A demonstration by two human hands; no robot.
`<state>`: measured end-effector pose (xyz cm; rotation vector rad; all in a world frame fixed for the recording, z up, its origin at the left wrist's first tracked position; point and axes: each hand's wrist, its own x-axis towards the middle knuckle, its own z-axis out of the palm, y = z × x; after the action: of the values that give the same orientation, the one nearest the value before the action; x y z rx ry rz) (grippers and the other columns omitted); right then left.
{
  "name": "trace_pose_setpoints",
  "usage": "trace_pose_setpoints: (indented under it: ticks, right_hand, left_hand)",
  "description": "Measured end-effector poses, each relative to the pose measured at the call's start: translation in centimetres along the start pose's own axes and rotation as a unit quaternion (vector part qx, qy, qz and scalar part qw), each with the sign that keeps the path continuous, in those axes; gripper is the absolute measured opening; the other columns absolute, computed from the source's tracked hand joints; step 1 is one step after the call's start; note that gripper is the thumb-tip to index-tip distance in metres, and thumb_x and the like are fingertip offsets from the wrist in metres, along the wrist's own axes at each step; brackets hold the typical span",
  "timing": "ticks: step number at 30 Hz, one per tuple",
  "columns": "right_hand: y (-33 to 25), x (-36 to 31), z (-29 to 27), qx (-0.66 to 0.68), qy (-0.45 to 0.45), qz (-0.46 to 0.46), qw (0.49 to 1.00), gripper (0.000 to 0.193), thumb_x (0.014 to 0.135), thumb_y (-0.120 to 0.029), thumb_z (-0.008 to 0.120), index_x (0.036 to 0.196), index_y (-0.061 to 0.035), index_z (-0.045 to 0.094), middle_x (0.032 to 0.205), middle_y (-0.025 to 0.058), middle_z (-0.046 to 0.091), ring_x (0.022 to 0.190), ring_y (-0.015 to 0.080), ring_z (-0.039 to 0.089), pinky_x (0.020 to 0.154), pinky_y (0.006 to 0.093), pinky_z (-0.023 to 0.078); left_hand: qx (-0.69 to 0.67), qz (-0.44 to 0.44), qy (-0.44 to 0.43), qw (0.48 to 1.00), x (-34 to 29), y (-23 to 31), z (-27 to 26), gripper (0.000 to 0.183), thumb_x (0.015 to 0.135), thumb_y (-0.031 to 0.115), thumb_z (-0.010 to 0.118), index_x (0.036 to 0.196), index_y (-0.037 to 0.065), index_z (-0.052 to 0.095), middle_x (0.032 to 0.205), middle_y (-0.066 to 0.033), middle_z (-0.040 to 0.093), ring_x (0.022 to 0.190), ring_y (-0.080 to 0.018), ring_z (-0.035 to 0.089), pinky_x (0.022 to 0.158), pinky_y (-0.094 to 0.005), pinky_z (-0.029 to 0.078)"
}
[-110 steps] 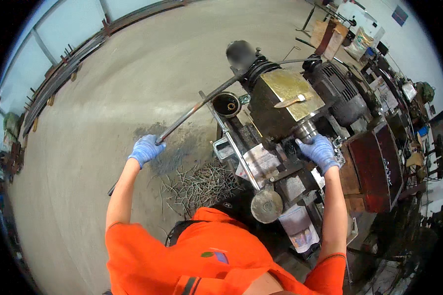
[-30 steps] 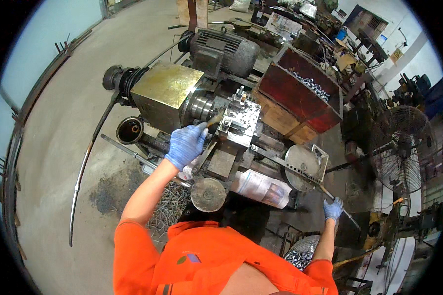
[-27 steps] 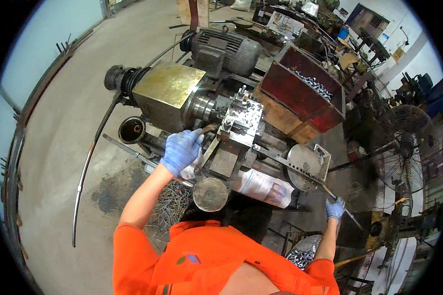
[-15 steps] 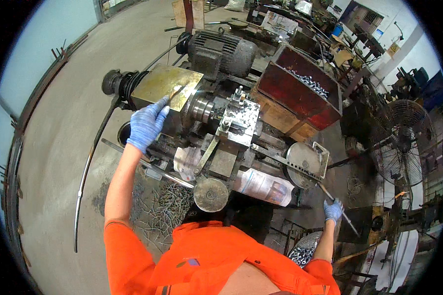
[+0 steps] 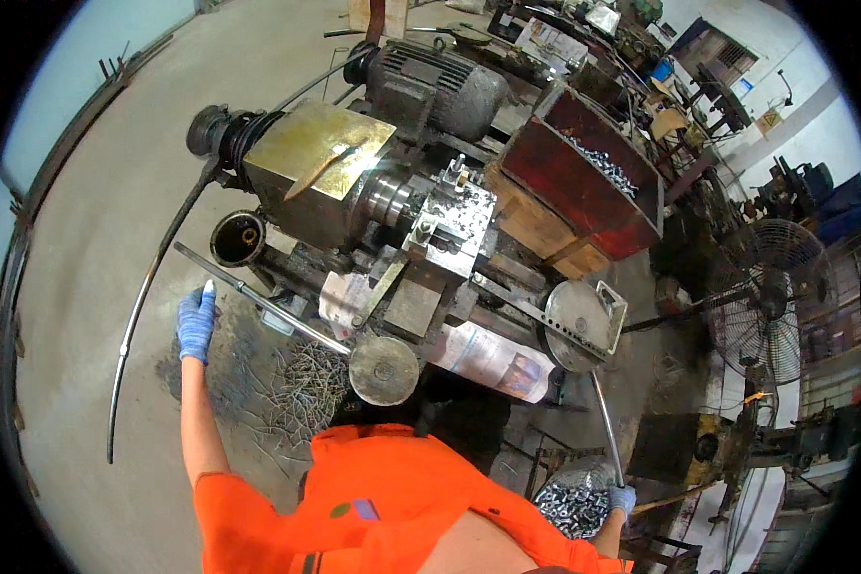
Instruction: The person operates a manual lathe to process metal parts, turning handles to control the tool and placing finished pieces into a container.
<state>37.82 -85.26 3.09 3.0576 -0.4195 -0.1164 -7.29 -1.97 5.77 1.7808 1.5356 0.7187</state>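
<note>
My left hand (image 5: 196, 322), in a blue glove, is stretched out over the floor to the left of the lathe with its fingers straight and nothing in it. It sits between a long bent steel bar (image 5: 142, 311) and a thin straight rod (image 5: 258, 298) that slants down to a round handwheel (image 5: 384, 369). My right hand (image 5: 623, 498), also gloved, is down at my right side, closed around the lower end of a slim metal lever (image 5: 605, 426). The lathe's brass-coloured headstock cover (image 5: 311, 158), chuck (image 5: 388, 197) and tool post (image 5: 447, 225) lie ahead of me.
A grey motor (image 5: 432, 86) sits behind the headstock. A red bin (image 5: 631, 215) of small metal parts stands to the right. A bucket of nuts (image 5: 566, 504) is beside my right hand. Metal swarf (image 5: 297, 392) covers the floor, near a black can (image 5: 237, 239). A fan (image 5: 763, 298) stands far right.
My left hand left the chuck, passed over the headstock top, and dropped down-left to the floor side by the long bar. My right hand stayed on the lever.
</note>
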Motion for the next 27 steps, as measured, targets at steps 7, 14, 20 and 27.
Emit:
trace_pose_setpoints:
  ticks: [7,14,20,27]
  right_hand:
    - [0.3,-1.9,0.1,-0.034,-0.005,-0.006,0.999,0.045,0.066,-0.039,0.066,0.082,0.0022,0.065,0.088,0.027,0.062,0.088,0.0376,0.061,0.077,0.043,0.048]
    - [-0.6,-4.3,-0.2,-0.051,-0.009,0.028,0.998,0.051,0.069,-0.044,0.063,0.083,0.0051,0.064,0.085,0.0274,0.062,0.087,0.0391,0.06,0.076,0.0439,0.048]
    - [0.8,-3.3,0.9,-0.066,-0.006,0.013,0.998,0.045,0.067,-0.039,0.064,0.082,0.0034,0.065,0.087,0.0272,0.062,0.088,0.038,0.061,0.077,0.0433,0.048]
    - [-0.6,-4.3,0.5,-0.042,-0.021,0.036,0.998,0.045,0.067,-0.039,0.064,0.084,0.002,0.066,0.088,0.0269,0.062,0.088,0.0378,0.061,0.076,0.0427,0.048]
  left_hand:
    - [-0.129,-0.133,0.072,0.98,3.3,-0.7,6.5,0.052,0.081,0.049,0.057,0.06,0.001,0.055,0.049,-0.0085,0.051,0.041,-0.0187,0.05,0.042,-0.034,0.039]
    - [-0.152,-0.132,0.087,0.976,4.4,-2.1,8.0,0.052,0.082,0.046,0.058,0.056,0.002,0.052,0.048,-0.0079,0.05,0.042,-0.0192,0.051,0.043,-0.0347,0.041]
    - [-0.154,-0.127,0.1,0.975,4.7,-3.5,8.1,0.05,0.081,0.045,0.059,0.056,0.002,0.051,0.047,-0.0071,0.049,0.042,-0.0187,0.05,0.043,-0.035,0.041]
    - [-0.158,-0.116,0.116,0.974,4.4,-2.7,8.0,0.049,0.08,0.045,0.06,0.056,0.003,0.051,0.048,-0.0064,0.048,0.042,-0.0178,0.049,0.043,-0.0351,0.041]
